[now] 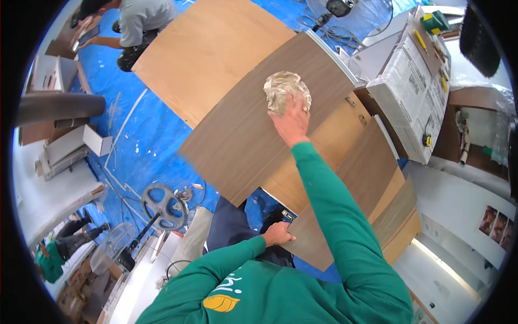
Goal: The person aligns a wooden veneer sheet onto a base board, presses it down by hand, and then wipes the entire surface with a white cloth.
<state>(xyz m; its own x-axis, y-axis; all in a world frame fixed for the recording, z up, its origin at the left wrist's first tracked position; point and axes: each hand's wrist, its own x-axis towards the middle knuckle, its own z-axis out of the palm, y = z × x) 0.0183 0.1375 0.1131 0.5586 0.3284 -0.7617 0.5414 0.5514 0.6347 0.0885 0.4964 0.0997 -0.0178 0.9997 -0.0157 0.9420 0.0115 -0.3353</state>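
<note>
My right hand (292,123) presses a crumpled beige cloth (283,89) onto the broad face of a brown wood-grain panel (243,121). Its fingers bend over the near side of the bundle. Closer to my body, my left hand (278,234) grips the edge of a second wood-grain panel (313,240), thumb on its face and the other fingers partly hidden. Two metal hinges (356,110) show on the light wood strip between the brown surfaces. Past the wiped panel lies a large pale wood board (216,51).
Blue sheeting (145,129) covers the floor. A person (143,27) crouches at the far left, and another (56,254) is at the lower left. Fans (116,248) stand on both sides. At right, a long wrapped box (410,92) carries tape and tools.
</note>
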